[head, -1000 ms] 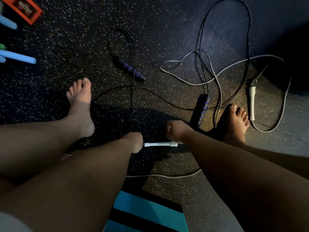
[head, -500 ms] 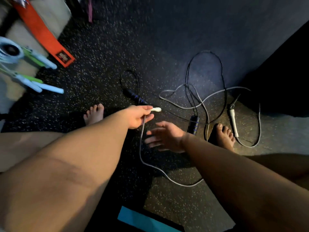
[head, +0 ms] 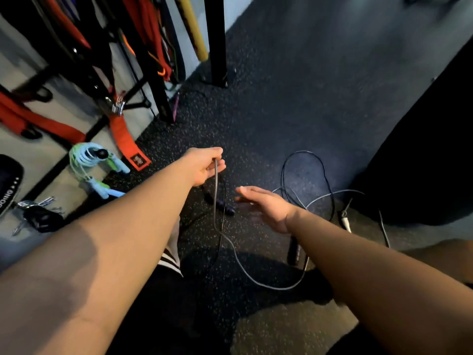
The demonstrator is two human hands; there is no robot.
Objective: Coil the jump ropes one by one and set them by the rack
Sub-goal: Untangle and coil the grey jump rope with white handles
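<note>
My left hand [head: 204, 165] is raised above the dark speckled floor and pinches the grey jump rope [head: 245, 272], whose cord hangs down from it and curves across the floor to the right. My right hand [head: 268, 208] hovers just right of the hanging cord, fingers straight, holding nothing. The rope's other white handle [head: 346, 224] lies on the floor at the right. A black jump rope [head: 302, 160] with dark handles [head: 293, 252] lies tangled around it. Coiled blue and green jump ropes [head: 89, 162] lie at the left by the rack [head: 158, 93].
The rack's black posts [head: 216, 39] stand at the back with red and orange straps [head: 128, 142] hanging from them. A bunch of keys [head: 38, 213] and a dark pad lie at the far left. A large black object [head: 430, 149] fills the right side.
The view has swung up toward the rack. My left hand has lifted higher with the grey rope, so the cord now hangs from it. My right hand stays open beside the cord.
</note>
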